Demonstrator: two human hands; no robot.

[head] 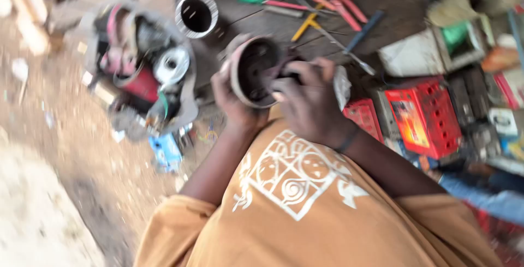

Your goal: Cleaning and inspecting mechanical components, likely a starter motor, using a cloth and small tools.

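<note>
Mustard-orange shirt (327,218) with a white geometric print of faces and a spiral. Bright red crates (423,117), green-handled screwdriver (262,1), pink-red pliers (346,8), yellow-handled tool (305,26), silvery cylinder (196,14), dark rusty-brown round housing (254,70), little blue box (166,152).

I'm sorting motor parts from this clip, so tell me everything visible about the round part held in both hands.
The round housing is a short, cup-like cylinder of dull grey-brown metal, its open mouth turned toward the camera and tilted a little. Its inside is dark, with blurred parts that cannot be made out. The left hand cups it from below and behind; the right hand has its fingers at the rim, reaching into the opening. It is held above a cluttered workbench.
</note>
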